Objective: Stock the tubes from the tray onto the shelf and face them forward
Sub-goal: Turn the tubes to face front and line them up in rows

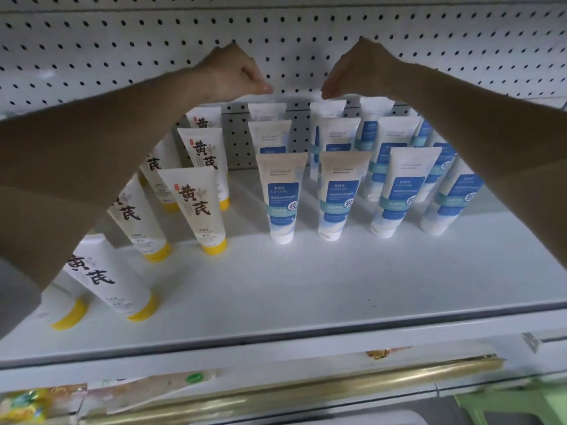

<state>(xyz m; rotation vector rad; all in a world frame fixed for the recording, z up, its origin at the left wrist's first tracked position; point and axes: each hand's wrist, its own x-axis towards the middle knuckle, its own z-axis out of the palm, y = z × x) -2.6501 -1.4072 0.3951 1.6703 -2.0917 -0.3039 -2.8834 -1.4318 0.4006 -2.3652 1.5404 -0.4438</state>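
White tubes with yellow caps (196,207) stand cap-down in rows on the left of the white shelf (306,286). Blue-and-white tubes with white caps (282,197) stand in several rows at the centre and right, labels facing me. My left hand (236,72) hovers above the back rows with its fingers curled into a fist, holding nothing. My right hand (356,72) hangs beside it, a short gap between them, fingers together and pointing down at the back blue tubes (328,113), touching nothing. No tray is in view.
A white pegboard wall (306,32) closes the back of the shelf. The shelf's front edge carries a gold price strip (337,381). Packets (27,406) lie on a lower level at the bottom left, and something green (515,406) sits at the bottom right.
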